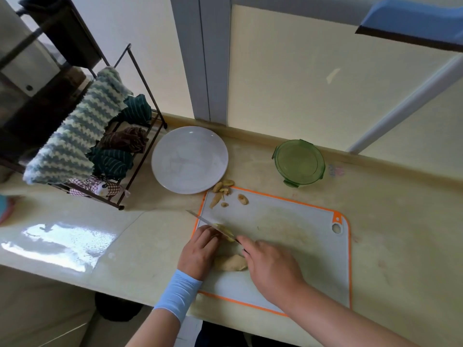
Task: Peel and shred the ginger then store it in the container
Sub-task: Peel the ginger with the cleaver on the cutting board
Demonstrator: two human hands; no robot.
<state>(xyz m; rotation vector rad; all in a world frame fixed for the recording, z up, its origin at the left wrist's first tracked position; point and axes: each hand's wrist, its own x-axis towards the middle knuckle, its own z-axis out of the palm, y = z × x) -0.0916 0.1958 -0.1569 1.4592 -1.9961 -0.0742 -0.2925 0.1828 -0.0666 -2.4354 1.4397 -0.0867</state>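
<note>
A grey cutting board with an orange rim [288, 216] lies on the counter. My right hand [270, 269] grips a knife [208, 222] whose blade points left over the board's left part. My left hand [200, 251] presses a small yellow piece of ginger [225, 231] under the blade. A larger peeled ginger chunk [231, 262] lies between my hands. Ginger peel scraps [225, 192] sit at the board's far left corner. The green lidded container [299, 162] stands behind the board, closed.
A white plate [189, 159] sits left of the container, beside the peels. A dark wire rack [130, 156] with hanging cloths stands at the left on the counter. The wall runs close behind. The counter's front edge is just below the board.
</note>
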